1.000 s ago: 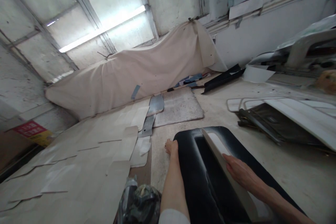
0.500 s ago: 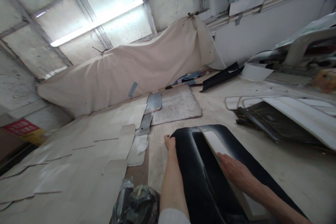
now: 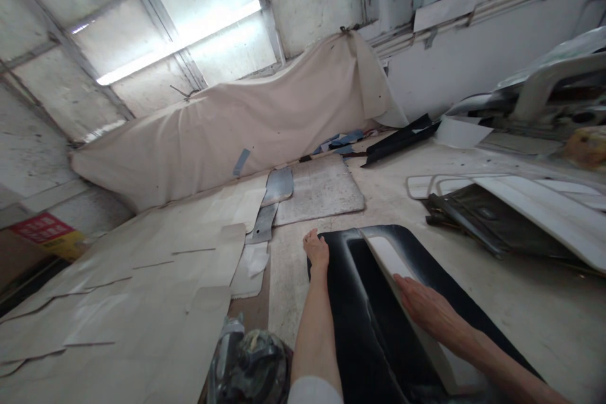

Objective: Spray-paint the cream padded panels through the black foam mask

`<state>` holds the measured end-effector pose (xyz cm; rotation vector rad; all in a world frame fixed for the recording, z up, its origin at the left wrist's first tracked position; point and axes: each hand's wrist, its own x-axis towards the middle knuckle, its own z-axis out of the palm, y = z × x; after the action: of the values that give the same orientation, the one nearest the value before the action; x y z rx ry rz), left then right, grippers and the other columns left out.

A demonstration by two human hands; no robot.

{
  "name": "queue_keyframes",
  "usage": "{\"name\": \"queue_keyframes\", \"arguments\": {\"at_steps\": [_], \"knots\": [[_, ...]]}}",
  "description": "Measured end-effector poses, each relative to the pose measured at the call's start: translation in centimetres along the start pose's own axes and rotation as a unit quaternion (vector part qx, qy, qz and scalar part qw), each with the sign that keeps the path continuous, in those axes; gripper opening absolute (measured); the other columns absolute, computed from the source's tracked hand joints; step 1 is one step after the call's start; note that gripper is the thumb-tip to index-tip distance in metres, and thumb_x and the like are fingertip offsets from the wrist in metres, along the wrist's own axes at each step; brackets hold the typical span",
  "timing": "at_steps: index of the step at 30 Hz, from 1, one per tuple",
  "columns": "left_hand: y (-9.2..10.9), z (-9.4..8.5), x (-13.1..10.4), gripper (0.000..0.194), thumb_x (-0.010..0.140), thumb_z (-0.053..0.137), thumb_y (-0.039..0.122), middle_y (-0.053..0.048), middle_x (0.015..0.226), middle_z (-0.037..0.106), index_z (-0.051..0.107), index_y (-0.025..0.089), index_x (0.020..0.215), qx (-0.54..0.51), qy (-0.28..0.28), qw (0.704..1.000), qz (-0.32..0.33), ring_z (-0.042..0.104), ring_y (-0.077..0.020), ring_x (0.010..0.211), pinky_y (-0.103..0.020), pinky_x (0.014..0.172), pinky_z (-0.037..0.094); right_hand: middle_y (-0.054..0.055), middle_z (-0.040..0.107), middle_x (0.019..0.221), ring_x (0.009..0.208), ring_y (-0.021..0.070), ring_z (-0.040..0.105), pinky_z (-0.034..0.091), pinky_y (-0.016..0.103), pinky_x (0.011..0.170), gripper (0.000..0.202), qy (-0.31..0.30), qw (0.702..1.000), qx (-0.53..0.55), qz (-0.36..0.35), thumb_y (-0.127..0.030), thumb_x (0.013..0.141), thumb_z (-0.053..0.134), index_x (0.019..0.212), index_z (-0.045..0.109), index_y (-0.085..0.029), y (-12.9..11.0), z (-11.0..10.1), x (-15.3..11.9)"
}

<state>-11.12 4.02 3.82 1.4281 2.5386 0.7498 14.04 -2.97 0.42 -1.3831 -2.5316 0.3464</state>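
Note:
A black sheet with a dull leather-like sheen lies on the worktop below me, its surface creased lengthwise. On it rests a long white board, rounded at its far end and running toward me. My right hand lies along this board with fingers stretched out; some of them are hidden from view. At the sheet's far left corner, my left hand touches the edge with its fingers extended and slightly apart.
A dirty round-bodied machine or pot stands just left of my left forearm. Pale overlapping sheets cover the left side. Grey boards lie ahead. White panels and a dark folded piece are stacked right, with a sewing-machine-like arm behind.
My left hand has shifted slightly right and up at the sheet's corner, and its fingers have loosened from the edge. The right hand stays nearly in place on the white board.

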Motion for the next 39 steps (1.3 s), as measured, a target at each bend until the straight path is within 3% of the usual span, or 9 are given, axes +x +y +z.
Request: {"name": "queue_keyframes", "arguments": {"at_steps": [8,18,22,27,32,36,39], "knots": [[2.0,1.4,1.8,0.036,0.082,0.046,0.039,-0.008,0.117,0.056,0.052,0.017,0.11,0.015,-0.125,0.984,0.128,0.048,-0.0208,0.111,-0.047,0.096,0.036,0.014,0.062,0.094,0.083,0.0231,0.061,0.049,0.036,0.074,0.035,-0.028,0.999,0.009,0.02,-0.009,0.083,0.027,0.11,0.049,-0.01,-0.2,-0.9,0.0],[2.5,1.7,0.4,0.039,0.083,0.04,0.047,-0.007,0.109,0.06,0.056,0.017,0.102,0.01,-0.239,0.955,0.174,0.054,-0.0177,0.101,-0.043,0.091,0.041,0.015,0.062,0.099,0.088,0.0243,0.06,0.048,0.037,0.078,0.037,-0.043,0.998,0.032,0.024,-0.011,0.083,0.026,0.114,0.046,-0.008,0.2,-1.1,0.1],[2.2,2.2,-0.1,0.038,0.085,0.035,0.045,-0.007,0.114,0.057,0.056,0.018,0.102,0.025,-0.248,0.95,0.187,0.05,-0.0189,0.107,-0.045,0.094,0.038,0.017,0.061,0.104,0.092,0.0243,0.059,0.047,0.037,0.08,0.039,-0.027,0.998,0.04,0.032,-0.013,0.083,0.024,0.116,0.045,-0.007,0.4,-0.5,0.1],[2.4,2.5,-0.3,0.034,0.085,0.035,0.04,-0.006,0.124,0.05,0.058,0.02,0.1,0.068,-0.248,0.949,0.185,0.04,-0.0236,0.117,-0.053,0.098,0.03,0.014,0.064,0.096,0.084,0.0234,0.062,0.048,0.036,0.075,0.039,0.009,0.999,0.045,0.019,-0.016,0.083,0.025,0.113,0.048,-0.009,0.4,0.2,0.0],[2.7,2.3,0.2,0.031,0.082,0.04,0.039,-0.007,0.126,0.045,0.058,0.021,0.099,0.099,-0.24,0.952,0.163,0.038,-0.0266,0.117,-0.053,0.094,0.033,0.011,0.066,0.094,0.085,0.0212,0.062,0.049,0.031,0.076,0.037,0.066,0.997,0.045,0.001,-0.016,0.083,0.026,0.109,0.052,-0.012,0.8,0.2,-0.2],[2.6,2.4,0.1,0.033,0.083,0.04,0.038,-0.008,0.124,0.046,0.054,0.02,0.106,0.093,-0.229,0.957,0.153,0.04,-0.0258,0.115,-0.052,0.094,0.034,0.009,0.067,0.092,0.082,0.0197,0.063,0.048,0.028,0.074,0.035,0.082,0.996,0.043,-0.001,-0.016,0.082,0.031,0.107,0.054,-0.015,1.0,-0.1,-0.3],[2.6,2.4,0.2,0.043,0.083,0.041,0.035,-0.01,0.117,0.053,0.04,0.019,0.123,0.067,-0.22,0.963,0.142,0.047,-0.0249,0.11,-0.052,0.093,0.035,0.007,0.066,0.091,0.08,0.0185,0.063,0.047,0.026,0.073,0.033,0.069,0.997,0.044,-0.002,-0.014,0.081,0.033,0.105,0.055,-0.017,0.6,-0.4,-0.2]]}}
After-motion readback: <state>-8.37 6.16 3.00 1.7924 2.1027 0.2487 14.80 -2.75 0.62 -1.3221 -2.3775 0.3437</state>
